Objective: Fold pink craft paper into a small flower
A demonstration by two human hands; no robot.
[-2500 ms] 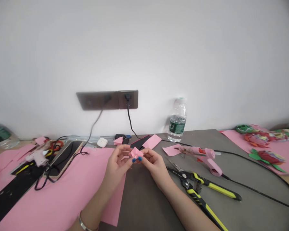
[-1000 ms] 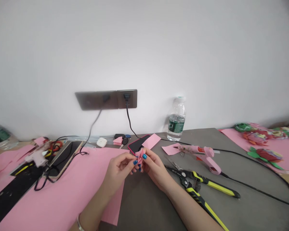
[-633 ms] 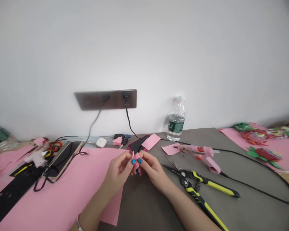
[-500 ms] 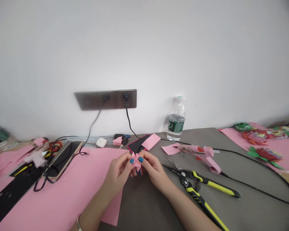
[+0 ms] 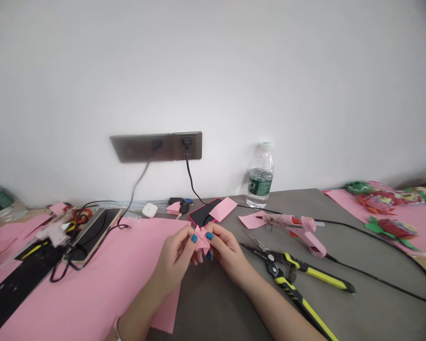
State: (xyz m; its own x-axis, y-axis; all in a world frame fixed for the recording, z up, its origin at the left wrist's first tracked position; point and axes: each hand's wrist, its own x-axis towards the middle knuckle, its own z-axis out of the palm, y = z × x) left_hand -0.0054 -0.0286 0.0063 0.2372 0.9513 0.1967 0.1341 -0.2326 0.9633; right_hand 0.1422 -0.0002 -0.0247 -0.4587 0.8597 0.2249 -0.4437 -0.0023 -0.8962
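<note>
A small piece of folded pink paper [image 5: 201, 240] with several creased flaps is pinched between my two hands, above the grey table. My left hand [image 5: 177, 248] grips its left side, the thumb on top and the fingers curled beneath. On the opposite side, my right hand [image 5: 225, 251] holds the paper the same way, thumb flat on its face. Just beyond the hands lies a phone [image 5: 203, 214] with a pink edge, and a pink paper square [image 5: 223, 209] rests partly over it. The underside of the folded paper is hidden by my fingers.
To the right lie yellow-black wire strippers [image 5: 291, 265] and a pink glue gun [image 5: 303, 227] with its black cord. A water bottle [image 5: 260, 177] stands by the wall. Large pink paper [image 5: 102, 279] and another phone [image 5: 95, 234] are at left; paper flowers [image 5: 394, 227] sit far right.
The folded paper's flaps now lie flatter and more spread, showing a squarer face. Both hands keep nearly the same place and grip.
</note>
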